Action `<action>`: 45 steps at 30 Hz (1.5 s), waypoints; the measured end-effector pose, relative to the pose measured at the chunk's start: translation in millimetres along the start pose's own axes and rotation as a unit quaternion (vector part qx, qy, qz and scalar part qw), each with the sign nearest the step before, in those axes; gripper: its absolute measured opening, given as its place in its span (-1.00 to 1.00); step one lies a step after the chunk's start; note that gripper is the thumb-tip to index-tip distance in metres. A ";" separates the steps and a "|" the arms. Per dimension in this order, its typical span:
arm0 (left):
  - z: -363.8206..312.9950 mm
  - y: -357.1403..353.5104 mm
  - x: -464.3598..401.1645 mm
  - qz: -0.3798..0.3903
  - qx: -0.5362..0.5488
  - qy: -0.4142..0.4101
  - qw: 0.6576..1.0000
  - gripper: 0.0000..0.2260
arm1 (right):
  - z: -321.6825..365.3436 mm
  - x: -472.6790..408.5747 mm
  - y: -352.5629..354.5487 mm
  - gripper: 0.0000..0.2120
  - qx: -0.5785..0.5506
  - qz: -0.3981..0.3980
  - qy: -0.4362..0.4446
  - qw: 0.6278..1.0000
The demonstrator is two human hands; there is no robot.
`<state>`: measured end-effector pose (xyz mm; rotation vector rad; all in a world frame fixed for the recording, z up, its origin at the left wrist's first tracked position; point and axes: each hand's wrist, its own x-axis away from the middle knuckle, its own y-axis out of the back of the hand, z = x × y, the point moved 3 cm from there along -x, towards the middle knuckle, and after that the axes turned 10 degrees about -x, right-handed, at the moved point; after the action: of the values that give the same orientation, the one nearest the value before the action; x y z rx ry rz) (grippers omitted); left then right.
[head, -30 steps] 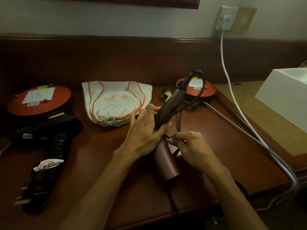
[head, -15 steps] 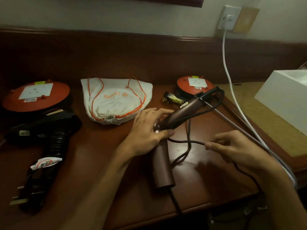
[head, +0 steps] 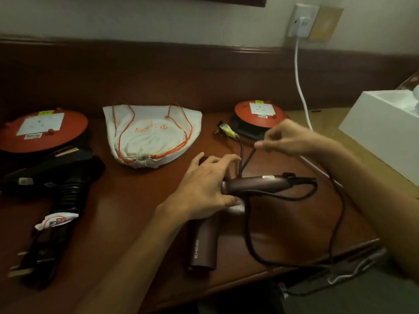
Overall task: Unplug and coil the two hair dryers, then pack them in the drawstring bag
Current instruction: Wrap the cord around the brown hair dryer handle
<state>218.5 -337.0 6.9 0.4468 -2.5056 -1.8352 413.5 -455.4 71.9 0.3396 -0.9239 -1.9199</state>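
Coiling brown hair dryer [head: 238, 189], mid-wrap. Lying on table [head: 140, 223], folded at hinge: barrel pointing toward table's near edge, handle swung out to the right.

Left hand [head: 204, 191] pressing down on hinge end, fingers [head: 229, 158] spread and mostly straight, thumb tucked under handle root. Likely pinning body so it stays put while cord gets tensioned.

Right hand [head: 292, 139] raised above table behind handle, thumb and forefinger pinching cord [head: 249, 155]; other fingers loosely curled. Holding cord up and taut, probably to lay next turn around handle without slack.

Cord looping from handle tip [head: 301, 180] down past table's near edge and back up, so plenty of length left. Plug [head: 226, 131] lying free on table beside right orange cord reel [head: 258, 114], already unplugged.

Black hair dryer [head: 56, 184] resting at left beside left orange cord reel [head: 40, 130], cord apparently bundled against its handle, plug [head: 20, 271] at near end. Parked clear of work area.

Drawstring bag [head: 152, 134] lying flat between reels, mouth cinched shut. Needing opening before packing.
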 end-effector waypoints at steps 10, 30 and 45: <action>28.4 -4.4 2.5 -0.071 0.147 -0.004 0.987 -0.48 | 69.8 94.9 -68.0 -0.74 0.069 0.170 0.131 0.974; 20.5 3.0 13.6 0.024 0.116 -0.057 0.991 -0.47 | -45.0 18.2 -87.1 -0.90 -0.165 0.197 0.025 0.966; -22.8 1.8 18.4 0.096 -0.098 -0.064 0.988 -0.38 | 45.4 58.7 -50.4 -0.82 0.012 0.315 -0.009 0.949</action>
<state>204.3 -362.0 12.7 0.0815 -2.3121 -2.0616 325.1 -470.6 74.3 0.0245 -0.9300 -1.3231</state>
